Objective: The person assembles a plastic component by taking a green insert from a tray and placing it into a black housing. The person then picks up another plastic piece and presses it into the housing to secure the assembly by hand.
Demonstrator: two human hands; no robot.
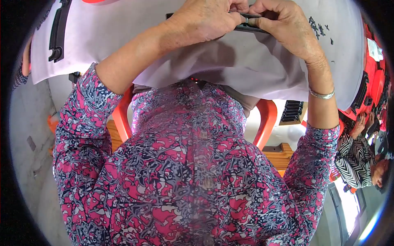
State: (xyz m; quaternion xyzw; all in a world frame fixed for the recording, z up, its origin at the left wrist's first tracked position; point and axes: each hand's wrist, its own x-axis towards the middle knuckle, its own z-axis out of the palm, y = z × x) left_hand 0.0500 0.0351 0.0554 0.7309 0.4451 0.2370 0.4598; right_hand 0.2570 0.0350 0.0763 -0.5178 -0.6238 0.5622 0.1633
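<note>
Both my hands meet at the top of the head view, over a table with a pale cloth [123,33]. Between them lies a long, narrow black plastic strip [255,28], its left end showing past my left wrist. My left hand [217,18] is closed, thumb and fingers pinched at the strip's middle. Close beside it, my right hand [283,24] pinches the same strip between thumb and bent fingers. A small part shows between the two thumbs, too small to name. Several tiny black pieces [318,28] are scattered on the cloth to the right of my right hand.
Another black plastic strip [60,30] lies at the table's left. A red object [93,1] shows at the far edge. Right of the table, black parts [361,91] rest on a red surface near other people. A box of black strips [292,111] stands below the table edge.
</note>
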